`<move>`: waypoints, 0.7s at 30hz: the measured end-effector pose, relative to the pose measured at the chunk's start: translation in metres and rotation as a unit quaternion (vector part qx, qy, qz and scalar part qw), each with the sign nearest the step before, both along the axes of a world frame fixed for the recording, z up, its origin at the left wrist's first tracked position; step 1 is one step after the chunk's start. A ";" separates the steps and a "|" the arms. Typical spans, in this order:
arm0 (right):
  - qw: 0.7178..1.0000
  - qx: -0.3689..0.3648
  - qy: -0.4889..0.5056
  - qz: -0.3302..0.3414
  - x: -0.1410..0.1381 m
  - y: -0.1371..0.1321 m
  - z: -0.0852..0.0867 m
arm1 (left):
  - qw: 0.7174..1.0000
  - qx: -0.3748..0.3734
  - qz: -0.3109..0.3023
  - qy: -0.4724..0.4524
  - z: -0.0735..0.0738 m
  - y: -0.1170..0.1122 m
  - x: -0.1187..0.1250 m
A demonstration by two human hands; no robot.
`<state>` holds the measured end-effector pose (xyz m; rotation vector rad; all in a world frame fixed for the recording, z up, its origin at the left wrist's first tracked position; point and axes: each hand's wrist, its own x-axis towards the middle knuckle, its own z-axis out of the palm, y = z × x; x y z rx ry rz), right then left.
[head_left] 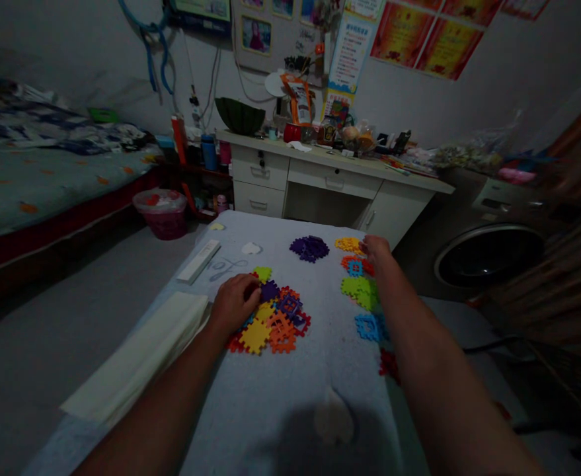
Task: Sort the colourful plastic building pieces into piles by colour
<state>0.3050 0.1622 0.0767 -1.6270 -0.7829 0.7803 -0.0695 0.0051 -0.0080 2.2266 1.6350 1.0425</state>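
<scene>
Far left: bed (22, 178) along the wall, pink bin (164, 211) at its foot. Cloth-covered table (290, 403) in front of the person.

On its left edge lies a folded white stack (141, 357). Beyond that are a long white bar (199, 261) and scissors (228, 266).

Left hand (235, 301): palm down, fingers curled close together, tips on a purple tile (269, 291) at the near-left edge of the mixed heap of interlocking tiles (275, 324). Cannot tell whether it is gripped. One green tile (263, 272) sits just beyond the knuckles.

Centre: purple pile (310, 248), apart from the heap.

Right hand (377, 254): reached far forward, fingers drawn together, tips touching the yellow pile (347, 244). A pinch cannot be made out.

Sorted piles run along the right forearm: orange-and-blue tiles (354, 266), green pile (359, 291), blue pile (369, 326), red pile (388, 363) partly hidden.

Far right: washing machine (488, 254).
</scene>
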 end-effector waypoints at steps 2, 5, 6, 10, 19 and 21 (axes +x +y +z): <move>1.000 0.015 0.015 0.003 -0.014 -0.014 0.002 | 1.000 -0.001 0.000 0.000 0.001 0.000 0.000; 0.995 0.040 0.043 0.079 -0.045 -0.043 0.001 | 1.000 -0.006 0.003 0.003 0.004 -0.001 0.001; 0.990 0.053 0.044 0.125 -0.056 -0.054 0.000 | 1.000 -0.009 0.004 0.004 0.005 -0.001 0.002; 0.934 0.055 -0.053 0.348 -0.100 -0.097 -0.008 | 1.000 -0.014 0.006 0.002 0.006 -0.002 0.003; 0.773 -0.014 -0.413 0.481 -0.139 -0.138 -0.026 | 1.000 -0.001 0.007 0.002 0.001 -0.001 0.001; 0.763 -0.033 -0.435 0.477 -0.140 -0.140 -0.027 | 1.000 -0.005 0.011 0.002 0.002 -0.001 0.002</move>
